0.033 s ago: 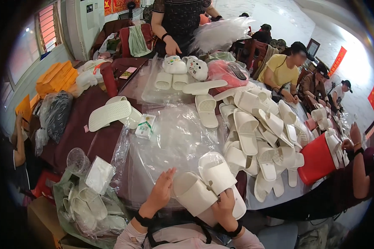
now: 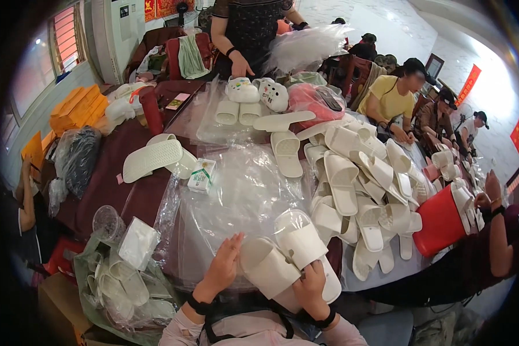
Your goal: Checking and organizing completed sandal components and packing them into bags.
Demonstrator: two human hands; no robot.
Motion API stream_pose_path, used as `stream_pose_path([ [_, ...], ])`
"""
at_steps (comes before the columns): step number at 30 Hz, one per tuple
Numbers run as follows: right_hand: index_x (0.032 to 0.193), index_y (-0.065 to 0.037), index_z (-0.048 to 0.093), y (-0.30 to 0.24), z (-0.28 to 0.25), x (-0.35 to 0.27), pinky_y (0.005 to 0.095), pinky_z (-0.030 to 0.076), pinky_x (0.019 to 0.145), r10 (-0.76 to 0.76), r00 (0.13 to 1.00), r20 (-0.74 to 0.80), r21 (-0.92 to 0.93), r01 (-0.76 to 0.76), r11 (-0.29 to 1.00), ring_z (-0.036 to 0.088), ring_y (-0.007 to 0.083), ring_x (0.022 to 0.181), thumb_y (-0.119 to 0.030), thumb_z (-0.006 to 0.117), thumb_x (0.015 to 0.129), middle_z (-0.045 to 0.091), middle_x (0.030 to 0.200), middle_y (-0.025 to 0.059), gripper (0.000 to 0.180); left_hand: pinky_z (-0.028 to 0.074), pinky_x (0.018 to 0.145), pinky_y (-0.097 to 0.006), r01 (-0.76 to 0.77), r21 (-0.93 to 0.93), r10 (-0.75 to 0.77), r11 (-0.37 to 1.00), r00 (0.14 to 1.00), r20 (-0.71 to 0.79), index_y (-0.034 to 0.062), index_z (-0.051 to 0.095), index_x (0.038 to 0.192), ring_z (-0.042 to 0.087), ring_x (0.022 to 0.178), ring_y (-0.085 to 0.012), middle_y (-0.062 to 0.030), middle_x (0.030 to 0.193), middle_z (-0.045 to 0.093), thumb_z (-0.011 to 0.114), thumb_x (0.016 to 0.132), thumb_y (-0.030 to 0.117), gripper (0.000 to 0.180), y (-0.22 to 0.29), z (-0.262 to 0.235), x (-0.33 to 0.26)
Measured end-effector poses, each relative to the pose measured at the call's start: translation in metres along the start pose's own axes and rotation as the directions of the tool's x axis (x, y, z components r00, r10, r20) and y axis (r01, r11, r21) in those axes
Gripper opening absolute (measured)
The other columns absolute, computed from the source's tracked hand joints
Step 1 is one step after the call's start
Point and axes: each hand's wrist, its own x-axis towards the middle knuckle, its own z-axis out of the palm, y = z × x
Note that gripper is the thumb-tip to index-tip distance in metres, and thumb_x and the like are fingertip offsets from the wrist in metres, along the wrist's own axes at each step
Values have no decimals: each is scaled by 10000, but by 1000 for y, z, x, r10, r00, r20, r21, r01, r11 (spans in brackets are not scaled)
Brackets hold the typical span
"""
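Note:
Near the table's front edge is a pair of white slide slippers, the left slipper (image 2: 267,270) tilted against the right slipper (image 2: 301,243). My right hand (image 2: 311,293) is closed on the pair from below, its fingers at the edges where the straps meet. My left hand (image 2: 222,264) is open, fingers stretched and together, beside the left slipper's strap. Whether it touches the slipper I cannot tell. Beyond both hands, clear plastic bags (image 2: 236,199) lie flat in a stack. To the right rises a heap of loose white slippers (image 2: 343,183).
A small white-and-green box (image 2: 202,176) lies by the bags. Upturned slippers (image 2: 153,160) rest farther left. At lower left, a bag (image 2: 89,262) holds bagged slippers. A red bin (image 2: 442,222) stands right. Across the table a person's hand (image 2: 240,65) is near decorated white clogs (image 2: 242,90).

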Motion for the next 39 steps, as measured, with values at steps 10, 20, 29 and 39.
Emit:
stream_pose_path([
  [10,1078,40,538,32,18,19,459,440,770,95,995,-15,-66,-96,993,516,427,901,57,526,650,530,986,232,428,308,1071,-398,112,-199,-126,974,990,-57,8,394,1365,458,1226,-348,-180,1338,479,387,862,-56,507,3,1,9],
  [20,1254,-42,513,81,-14,1,276,477,750,223,898,380,319,-353,879,567,161,904,7,617,800,569,1077,71,469,170,1092,-561,-258,269,213,928,959,186,204,473,1341,271,1356,-350,-128,1445,348,618,823,272,542,35,43,-14],
  [29,896,-2,657,68,-59,-29,213,406,620,287,788,545,435,-559,706,522,59,731,-56,636,854,605,861,-5,71,193,1042,-610,-285,242,183,927,910,371,377,459,1337,243,1371,-332,-56,1456,341,692,723,427,659,25,61,-4],
  [39,887,-62,725,62,-40,-79,284,415,687,346,823,449,237,-484,842,520,182,808,-93,711,765,567,819,50,127,217,1055,-548,-249,240,186,938,948,257,319,495,1322,279,1346,-349,-83,1435,376,673,728,383,623,24,75,5],
])
